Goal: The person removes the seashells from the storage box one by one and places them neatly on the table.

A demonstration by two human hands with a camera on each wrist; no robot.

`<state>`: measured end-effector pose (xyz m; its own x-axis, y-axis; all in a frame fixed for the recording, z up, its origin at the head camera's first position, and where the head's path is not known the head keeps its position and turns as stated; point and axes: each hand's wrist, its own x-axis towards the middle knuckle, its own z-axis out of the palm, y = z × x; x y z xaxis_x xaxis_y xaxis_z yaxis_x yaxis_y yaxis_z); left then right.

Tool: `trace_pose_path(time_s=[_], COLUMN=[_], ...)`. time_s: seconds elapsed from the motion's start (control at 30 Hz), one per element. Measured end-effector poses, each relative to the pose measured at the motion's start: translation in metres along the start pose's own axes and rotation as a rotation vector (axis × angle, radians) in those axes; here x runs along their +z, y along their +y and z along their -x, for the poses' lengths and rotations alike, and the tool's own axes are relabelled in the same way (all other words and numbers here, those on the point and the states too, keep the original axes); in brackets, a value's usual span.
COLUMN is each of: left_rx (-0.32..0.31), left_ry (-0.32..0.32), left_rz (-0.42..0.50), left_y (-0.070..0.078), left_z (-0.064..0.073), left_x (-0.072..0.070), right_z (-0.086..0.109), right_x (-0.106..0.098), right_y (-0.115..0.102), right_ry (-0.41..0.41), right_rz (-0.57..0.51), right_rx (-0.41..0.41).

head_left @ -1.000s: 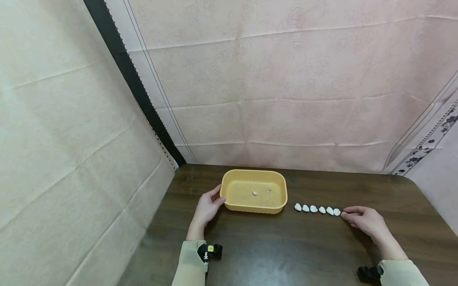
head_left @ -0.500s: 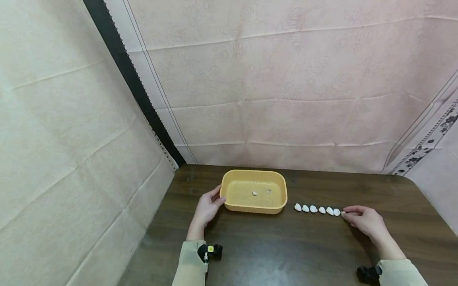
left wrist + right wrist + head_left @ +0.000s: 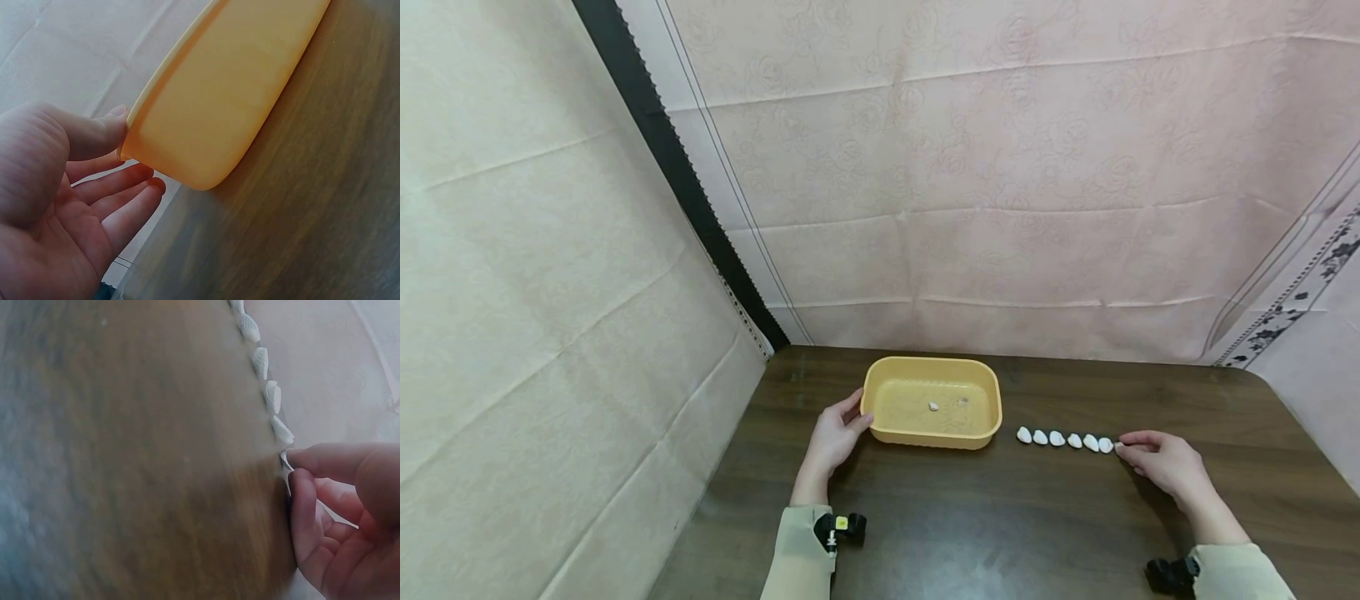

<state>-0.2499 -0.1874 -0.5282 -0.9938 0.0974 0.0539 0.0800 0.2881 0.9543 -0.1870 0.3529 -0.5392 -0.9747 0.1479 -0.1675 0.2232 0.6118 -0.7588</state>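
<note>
A yellow plastic basin (image 3: 936, 440) stands on the table, and my left hand (image 3: 835, 433) grips its left end. In the left wrist view the thumb lies on the rim of the basin (image 3: 206, 119), the fingers at its outer side. Inside the basin is one small pale shell (image 3: 933, 407). To the right, several white ridged shells (image 3: 1057, 438) lie in a straight row. My right hand (image 3: 1168, 467) is at the row's right end, pinching a shell (image 3: 287, 459) between thumb and index finger; the fingertips hide most of it.
The dark wooden table (image 3: 940, 517) has a back edge against a pale patterned cloth (image 3: 1000, 208). Another cloth (image 3: 565, 375) hangs along the left side. A black wrist camera (image 3: 850, 528) is strapped to the left sleeve, and another (image 3: 1171, 575) to the right.
</note>
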Motion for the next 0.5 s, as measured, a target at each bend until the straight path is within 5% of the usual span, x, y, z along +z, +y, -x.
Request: trace_pose_path(time_s=[0.23,0.5], left_rx=[0.001,-0.004], left_ry=[0.006,0.006], left_rz=[-0.005,0.004], left_y=[0.0,-0.001], left_z=[0.001,-0.001], left_x=[0.0,0.001], right_z=[-0.002,0.003], right_x=[-0.003,-0.004], right_y=[0.002,-0.009], right_ry=[-0.033,0.037], right_rz=[-0.102,-0.115], right_rx=[0.027,0.0])
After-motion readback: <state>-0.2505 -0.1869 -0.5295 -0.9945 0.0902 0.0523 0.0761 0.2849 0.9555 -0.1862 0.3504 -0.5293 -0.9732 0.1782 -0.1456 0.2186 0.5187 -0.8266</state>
